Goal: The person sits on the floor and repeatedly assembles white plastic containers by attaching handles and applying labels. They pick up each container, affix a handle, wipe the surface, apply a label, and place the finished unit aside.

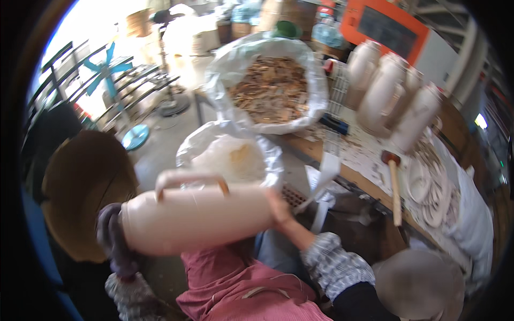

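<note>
A beige jug body (198, 222) with a looped handle lies sideways across my lap area, held between both hands. My left hand (111, 235), in a dark grey-purple glove, wraps round its left end. At the other end my right hand (281, 211), which looks bare, presses against the jug with its fingers partly hidden and blurred. Several similar beige jugs (383, 99) stand upright on the table to the right. A wooden-handled mallet (394, 187) with a dark reddish head lies on that table.
Beyond the jug stands a white bag (187, 147) with pale contents. Behind it, a larger white sack (318, 80) holds brown flakes. An open cardboard box (80, 198) is at left. Pale plastic rings (436, 192) pile up on the right table. An orange-framed machine (350, 18) stands behind.
</note>
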### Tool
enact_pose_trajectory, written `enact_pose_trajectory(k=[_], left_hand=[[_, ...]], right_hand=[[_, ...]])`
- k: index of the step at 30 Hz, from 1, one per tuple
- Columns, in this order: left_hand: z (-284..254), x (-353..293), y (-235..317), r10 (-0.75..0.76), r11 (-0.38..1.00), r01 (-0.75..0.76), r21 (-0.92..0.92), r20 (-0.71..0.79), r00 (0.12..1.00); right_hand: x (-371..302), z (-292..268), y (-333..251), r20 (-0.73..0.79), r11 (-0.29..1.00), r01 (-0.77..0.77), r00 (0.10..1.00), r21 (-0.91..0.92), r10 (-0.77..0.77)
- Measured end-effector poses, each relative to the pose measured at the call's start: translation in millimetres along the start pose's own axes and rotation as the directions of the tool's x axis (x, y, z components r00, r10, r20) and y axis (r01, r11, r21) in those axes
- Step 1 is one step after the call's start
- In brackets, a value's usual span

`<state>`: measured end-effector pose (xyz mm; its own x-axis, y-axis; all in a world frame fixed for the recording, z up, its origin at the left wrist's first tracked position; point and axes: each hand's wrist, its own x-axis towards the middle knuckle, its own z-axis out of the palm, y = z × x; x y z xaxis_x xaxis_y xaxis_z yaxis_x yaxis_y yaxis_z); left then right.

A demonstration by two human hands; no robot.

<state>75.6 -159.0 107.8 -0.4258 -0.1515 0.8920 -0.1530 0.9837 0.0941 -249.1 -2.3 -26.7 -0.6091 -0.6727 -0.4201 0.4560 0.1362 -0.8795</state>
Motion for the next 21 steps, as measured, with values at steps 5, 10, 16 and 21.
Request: enact_pose_trajectory(k=[5,10,16,21], left_hand=[[4.4,105.3,63.1,0.197,0.958,-0.075,-0.275,0.448,0.872],[69.5,104.6,44.6,-0.166,0.815,0.513,-0.268,0.741,0.65],[66.1,74.2,16.8,-0.191,0.703,0.516,-0.49,0.569,0.8],[76.1,116.8,88.2,0.314,0.94,-0.201,-0.275,0.47,0.825]], right_hand=[[34.2,-3.1,139.4,0.505,0.876,-0.192,0.754,-0.443,0.42],[-16.8,-124.7,-19.8,0.36,0.556,0.722,0.689,-0.411,-0.629],[-75.9,-404.2,-134.4,-0.133,-0.101,-0.425,0.485,-0.9,-0.864],[-130.9,-556.4,-109.6,-0.061,-0.232,-0.631,0.406,-0.74,-0.912]])
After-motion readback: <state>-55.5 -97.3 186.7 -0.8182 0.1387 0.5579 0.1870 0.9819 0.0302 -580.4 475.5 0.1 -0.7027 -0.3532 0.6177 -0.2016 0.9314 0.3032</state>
